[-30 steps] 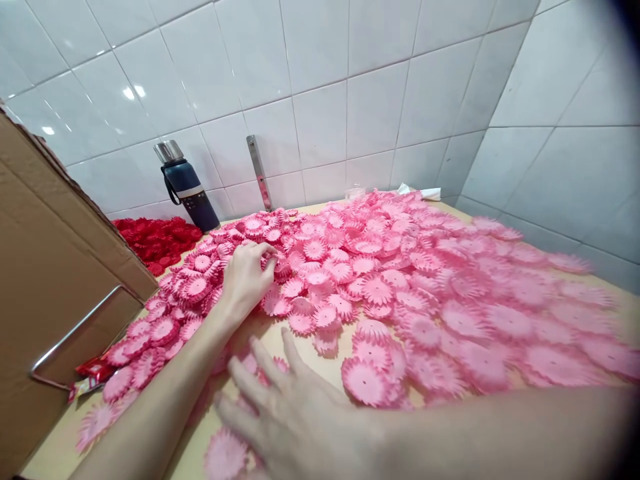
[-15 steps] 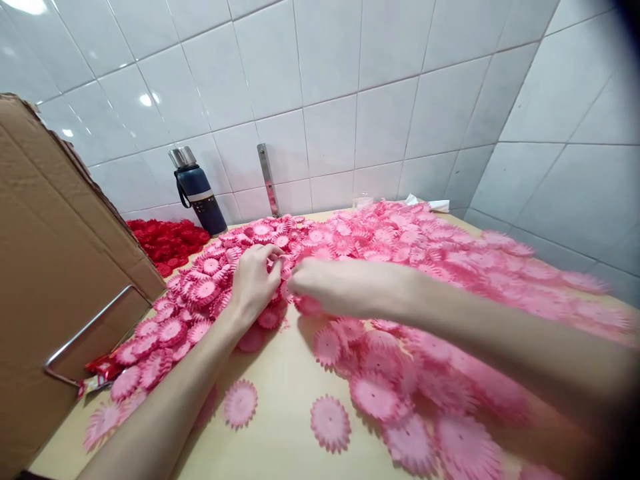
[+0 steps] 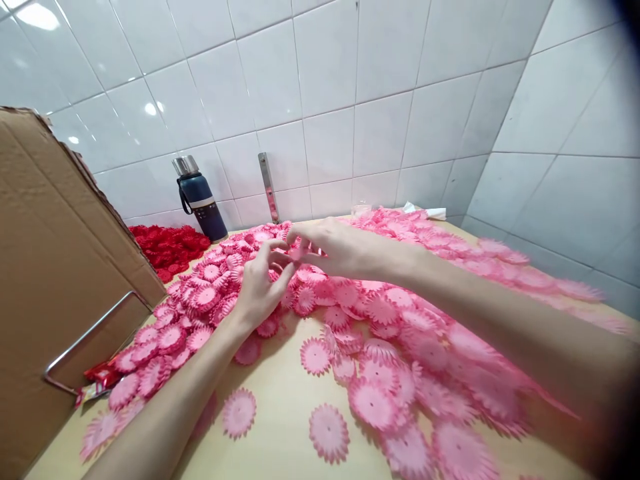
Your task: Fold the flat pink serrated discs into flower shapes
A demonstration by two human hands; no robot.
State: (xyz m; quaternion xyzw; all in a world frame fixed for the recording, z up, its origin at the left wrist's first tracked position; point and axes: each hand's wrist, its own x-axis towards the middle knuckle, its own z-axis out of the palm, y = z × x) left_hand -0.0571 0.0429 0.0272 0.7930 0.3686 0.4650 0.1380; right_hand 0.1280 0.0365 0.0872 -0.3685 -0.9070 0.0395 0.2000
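Observation:
My left hand is raised over the pink heap, thumb and fingers curled to a pinch. Facing it from the right is my right hand, fingers bent and thumb beneath. Between the two sets of fingertips is a small pink petal disc, partly hidden by the fingers. Below and around the hands spreads a big heap of scalloped pink petal discs, many with a small centre hole. Darker-edged stacked pink discs lie left of my left hand. Two single discs lie flat near the front.
A cardboard box stands at the left, with a bent metal rod before it. A blue flask leans by the tiled wall, beside red petal discs. A metal strip and white paper are at the back.
My right hand has risen and its fingers have opened out somewhat from a tighter fist. My left hand has shifted slightly right and down. A pink disc now shows between the fingertips.

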